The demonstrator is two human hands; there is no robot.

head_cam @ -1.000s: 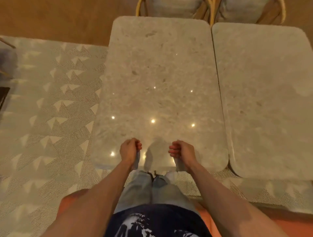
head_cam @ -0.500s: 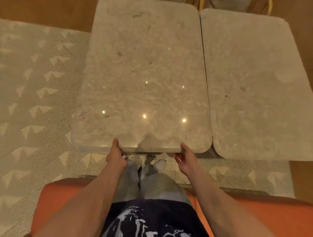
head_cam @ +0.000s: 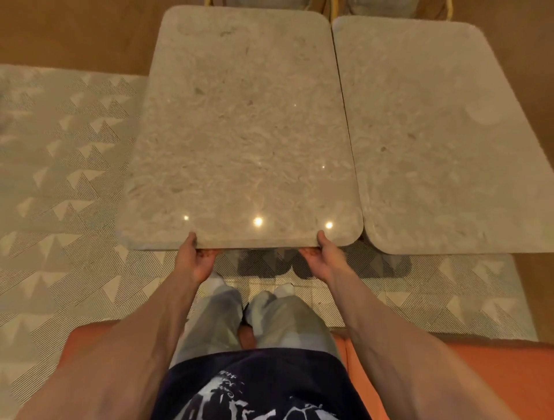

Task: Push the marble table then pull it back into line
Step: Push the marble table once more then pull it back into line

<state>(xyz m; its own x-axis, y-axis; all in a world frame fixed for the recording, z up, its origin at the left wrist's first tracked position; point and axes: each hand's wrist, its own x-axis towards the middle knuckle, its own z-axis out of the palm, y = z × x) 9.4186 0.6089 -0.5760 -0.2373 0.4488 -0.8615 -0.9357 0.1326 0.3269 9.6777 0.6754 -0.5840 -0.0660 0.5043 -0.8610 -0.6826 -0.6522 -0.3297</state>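
A pale patterned rug (head_cam: 60, 186) underlies the beige rounded marble table (head_cam: 245, 135), just beside a second matching marble table (head_cam: 443, 144). Left hand (head_cam: 195, 260) and right hand (head_cam: 323, 259) clasp its near edge, thumbs on top.

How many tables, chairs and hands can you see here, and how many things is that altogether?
Marble tables: 2, the left table and the right table.
Chairs: 2, only partly in view at the top, the left chair and the right chair.
Hands: 2, the left hand and the right hand, both at the left table's near edge.
Total: 6.
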